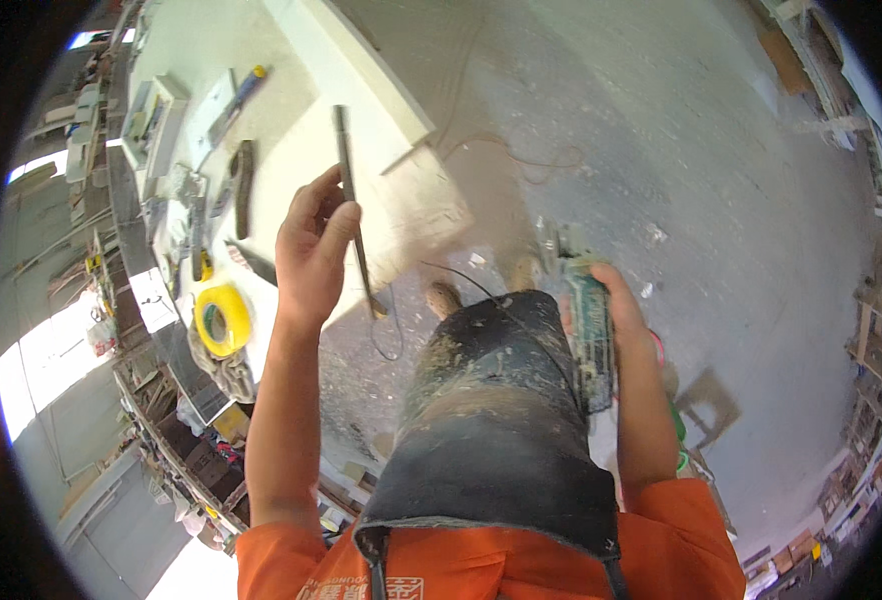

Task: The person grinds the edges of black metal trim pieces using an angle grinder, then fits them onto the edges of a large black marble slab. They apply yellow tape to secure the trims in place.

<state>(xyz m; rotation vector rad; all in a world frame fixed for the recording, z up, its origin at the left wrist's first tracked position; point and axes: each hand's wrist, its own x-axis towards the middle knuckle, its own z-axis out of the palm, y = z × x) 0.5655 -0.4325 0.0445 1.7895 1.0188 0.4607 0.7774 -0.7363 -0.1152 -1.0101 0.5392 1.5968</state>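
Observation:
My left hand (313,250) is closed around a long, thin dark rod (344,150), pinched between thumb and fingers above the pale workbench (421,205). The rod stands nearly lengthwise, with a brownish lower end; its exact kind is unclear. On the right, my right hand (619,305) is wrapped around the body of a green angle grinder (589,325), held beside my dark apron (501,400). The grinder's head points away from me and looks blurred. A black cord (501,305) runs across the apron toward the grinder.
A long white panel (361,70) lies on the bench. To the left are a yellow tape roll (239,308), a dark curved brush-like tool (245,190), a yellow-and-blue handled tool (252,82) and a small box frame (166,120). A thin cord (536,180) lies on the dusty floor.

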